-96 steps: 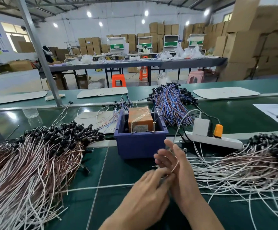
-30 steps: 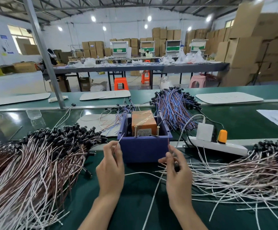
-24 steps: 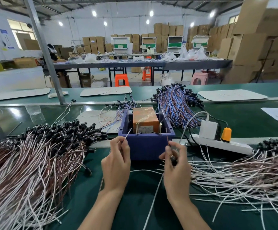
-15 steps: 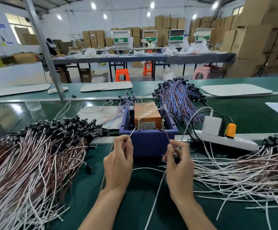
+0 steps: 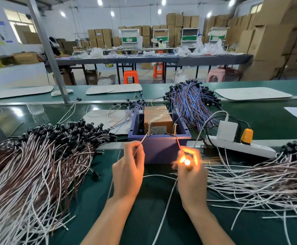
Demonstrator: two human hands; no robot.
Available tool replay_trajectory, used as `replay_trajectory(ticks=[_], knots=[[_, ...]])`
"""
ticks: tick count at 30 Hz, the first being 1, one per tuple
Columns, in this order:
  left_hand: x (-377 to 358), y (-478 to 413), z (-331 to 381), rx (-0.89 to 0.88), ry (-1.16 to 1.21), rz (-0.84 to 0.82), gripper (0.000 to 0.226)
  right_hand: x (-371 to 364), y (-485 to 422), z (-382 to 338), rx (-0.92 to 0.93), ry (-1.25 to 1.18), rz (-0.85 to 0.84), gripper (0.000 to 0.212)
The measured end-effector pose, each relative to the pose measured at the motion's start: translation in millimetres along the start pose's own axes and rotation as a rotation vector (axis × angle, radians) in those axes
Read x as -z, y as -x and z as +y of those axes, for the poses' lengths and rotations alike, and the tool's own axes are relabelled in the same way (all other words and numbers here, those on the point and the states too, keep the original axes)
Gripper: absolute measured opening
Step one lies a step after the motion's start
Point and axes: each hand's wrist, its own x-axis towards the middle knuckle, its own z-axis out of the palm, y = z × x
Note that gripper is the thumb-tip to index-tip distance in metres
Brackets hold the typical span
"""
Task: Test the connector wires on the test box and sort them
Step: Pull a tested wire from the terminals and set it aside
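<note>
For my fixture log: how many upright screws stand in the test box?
2. Left screw at front left, touched by one wire end from the left hand; right screw at front right, touched by the other end from the right hand.

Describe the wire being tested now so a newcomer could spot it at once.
Find the purple box at the middle of the green bench. Right in front of it, the right hand pinches one wire. Unlike the piled wires on either side, its end glows bright orange.

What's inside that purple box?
Inside the purple plastic box sits an orange-brown taped block, with two upright metal screws in front. Its floor is hidden by the front wall.
</note>
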Motion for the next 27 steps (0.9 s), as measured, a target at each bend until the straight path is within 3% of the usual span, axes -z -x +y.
replay_trajectory(ticks=[6,12,16,20,23,27], knots=[[0,0,0,0.01,0.011,-0.016,0.016,0,-1,0,-0.009,0.007,-0.016,0.002],[0,-1,-5,0.22,0.091,0.031,0.01,4,2,-11,-0.02,-0.099,0.0,0.015],[3,-1,-2,0.286,0.102,0.091,0.042,7,5,-14,-0.054,-0.11,0.019,0.028],[4,-1,1,0.152,-0.081,0.131,0.062,13,8,-21,-0.101,-0.145,0.048,0.023],[3,5,10,-0.131,-0.156,0.067,0.055,18,5,-28,-0.173,-0.276,0.089,0.02],[-3,17,35,-0.425,-0.058,-0.176,0.038,26,-6,-35,-0.313,-0.551,0.083,0.034]])
